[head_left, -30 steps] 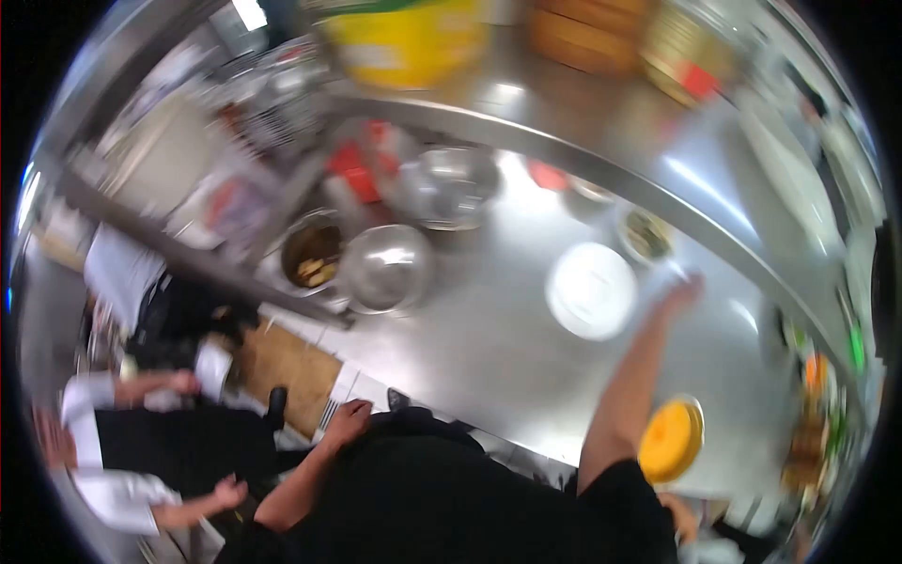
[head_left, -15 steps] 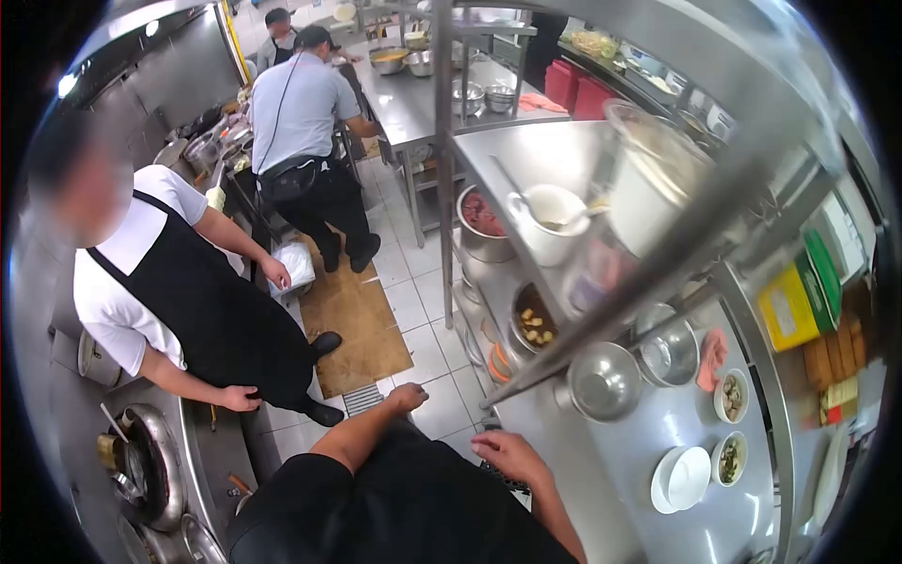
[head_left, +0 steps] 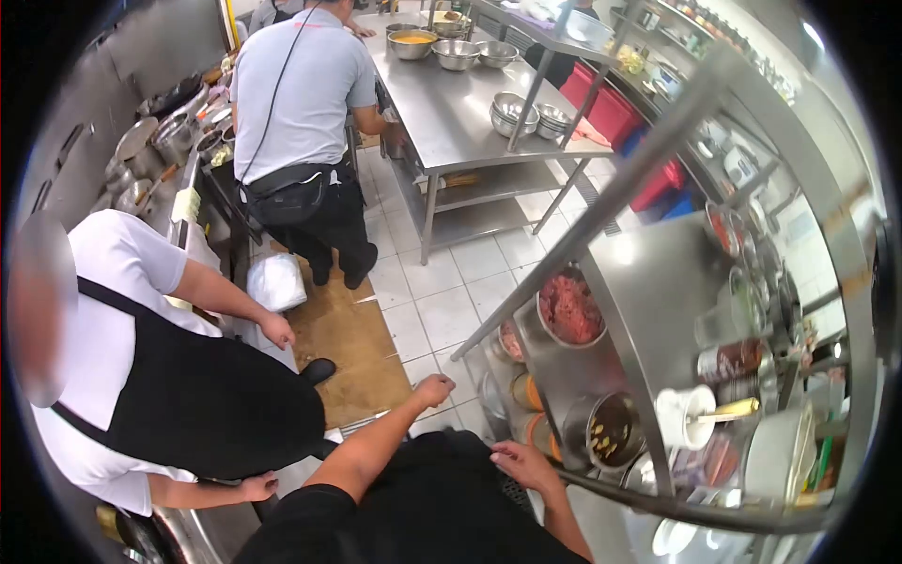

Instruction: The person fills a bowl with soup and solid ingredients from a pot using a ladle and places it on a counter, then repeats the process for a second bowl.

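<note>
My left hand (head_left: 434, 390) hangs out in front of my body over the tiled floor (head_left: 440, 324), its fingers curled; whether anything small is inside is hidden. Lower and to the right, my right hand (head_left: 522, 464) is held near my waist beside the shelf unit, fingers loosely apart and holding nothing. Closest to that hand are orange-rimmed containers (head_left: 543, 435) on the lower shelf and a pot of dark liquid with yellow pieces (head_left: 615, 430). Behind that pot is a bowl of red meat (head_left: 570, 308).
A co-worker in a black apron (head_left: 202, 376) stands close on the left. Another in a grey shirt (head_left: 301, 103) bends beside a steel table (head_left: 423, 113) holding metal bowls. A slanted metal post (head_left: 601, 202) crosses the right side. Brown matting (head_left: 352, 362) covers part of the floor.
The view has swung left from the counter with plates and moved nearer the grey-shirted co-worker. My right hand, earlier stretched over the counter, is now by my waist.
</note>
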The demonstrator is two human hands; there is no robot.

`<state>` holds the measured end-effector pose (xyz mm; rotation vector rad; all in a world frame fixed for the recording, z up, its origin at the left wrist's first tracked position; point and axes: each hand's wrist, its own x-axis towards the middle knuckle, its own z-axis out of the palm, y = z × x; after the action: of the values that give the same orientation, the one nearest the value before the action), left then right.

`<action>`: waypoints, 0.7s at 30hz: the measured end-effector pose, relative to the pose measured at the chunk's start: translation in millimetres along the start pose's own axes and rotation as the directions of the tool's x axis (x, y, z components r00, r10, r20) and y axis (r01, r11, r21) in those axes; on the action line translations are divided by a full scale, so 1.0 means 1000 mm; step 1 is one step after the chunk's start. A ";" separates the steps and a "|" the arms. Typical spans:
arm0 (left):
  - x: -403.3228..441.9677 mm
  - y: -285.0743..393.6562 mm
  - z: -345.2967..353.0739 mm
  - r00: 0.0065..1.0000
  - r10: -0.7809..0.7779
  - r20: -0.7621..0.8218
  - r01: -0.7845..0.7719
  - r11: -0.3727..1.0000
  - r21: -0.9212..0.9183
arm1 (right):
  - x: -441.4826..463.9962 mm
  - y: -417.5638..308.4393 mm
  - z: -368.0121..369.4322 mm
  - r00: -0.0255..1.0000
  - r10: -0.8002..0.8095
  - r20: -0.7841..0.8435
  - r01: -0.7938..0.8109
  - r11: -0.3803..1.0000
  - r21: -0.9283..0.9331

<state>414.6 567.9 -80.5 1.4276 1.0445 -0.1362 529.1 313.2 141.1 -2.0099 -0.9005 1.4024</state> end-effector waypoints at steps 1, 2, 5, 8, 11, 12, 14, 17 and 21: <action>0.010 0.014 -0.004 1.000 0.015 -0.005 -0.015 1.000 -0.017 | 0.012 -0.003 -0.002 1.000 -0.001 0.027 0.000 0.999 0.038; 0.023 0.025 -0.011 1.000 0.028 -0.014 -0.028 0.999 -0.026 | 0.025 -0.019 -0.007 0.999 0.001 0.032 -0.001 1.000 -0.005; 0.032 0.064 -0.035 1.000 0.009 0.008 -0.008 0.995 -0.098 | 0.084 -0.039 -0.013 0.999 -0.037 0.033 0.040 0.997 -0.072; 0.072 0.074 -0.066 0.999 -0.002 0.037 0.003 1.000 -0.026 | 0.147 -0.084 -0.041 0.982 -0.187 0.038 0.189 0.979 -0.080; 0.103 0.093 -0.102 0.999 -0.039 -0.009 0.038 0.997 -0.073 | 0.197 -0.148 -0.065 0.957 -0.291 0.023 0.291 0.946 -0.144; 0.109 0.100 -0.113 0.999 -0.040 -0.028 0.036 0.991 -0.126 | 0.210 -0.161 -0.070 0.928 -0.371 0.022 0.371 0.923 -0.107; 0.126 0.115 -0.132 0.998 -0.062 -0.018 0.058 0.988 -0.145 | 0.234 -0.190 -0.082 0.930 -0.367 0.013 0.367 0.927 -0.081; 0.165 0.146 -0.156 0.996 -0.087 0.000 0.086 0.983 -0.165 | 0.274 -0.224 -0.101 0.917 -0.398 -0.033 0.397 0.917 -0.032; 0.220 0.169 -0.186 0.979 -0.162 0.125 0.172 0.983 -0.070 | 0.328 -0.235 -0.113 0.884 -0.402 -0.238 0.410 0.912 -0.017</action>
<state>557.1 869.3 -62.9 1.2432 1.0592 -0.2946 662.6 710.5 155.5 -1.7805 -1.1012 0.9177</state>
